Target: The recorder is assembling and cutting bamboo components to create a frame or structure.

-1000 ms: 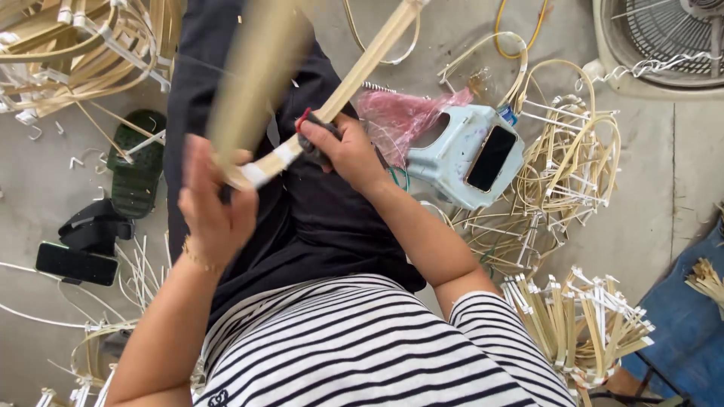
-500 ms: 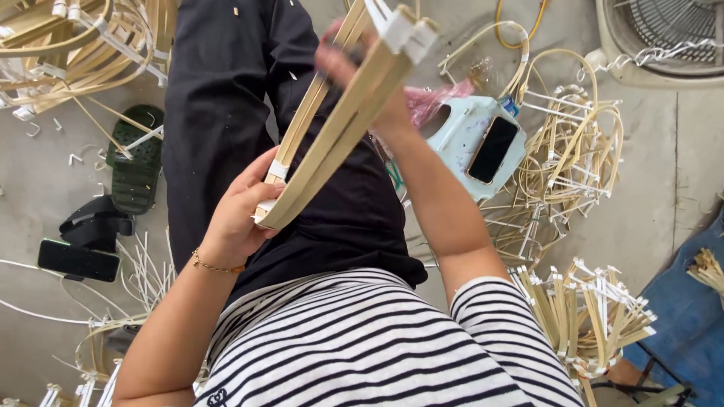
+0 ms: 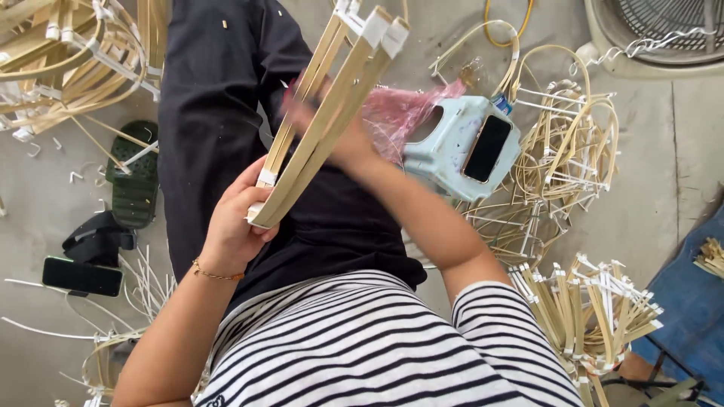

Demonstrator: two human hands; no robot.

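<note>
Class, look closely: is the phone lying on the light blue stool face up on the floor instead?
No: the phone lies on the stool, not the floor.

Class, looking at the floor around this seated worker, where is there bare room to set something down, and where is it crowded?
Bare concrete lies right of the pale blue stool, between the looped strip pile and the fan base, and at far left beside the green sandal. Taped frames crowd lower right; bent strips crowd upper left.

One cam only, head-worn, looking steeply down the wearer's own front. Very close: striped shirt [image 3: 362,347] fills the bottom centre, both forearms run up mid-frame, black trousers [image 3: 226,113] reach the top edge. Concrete floor [image 3: 648,173] lies beyond on both sides. No 2nd view, so nothing overlaps.
</note>
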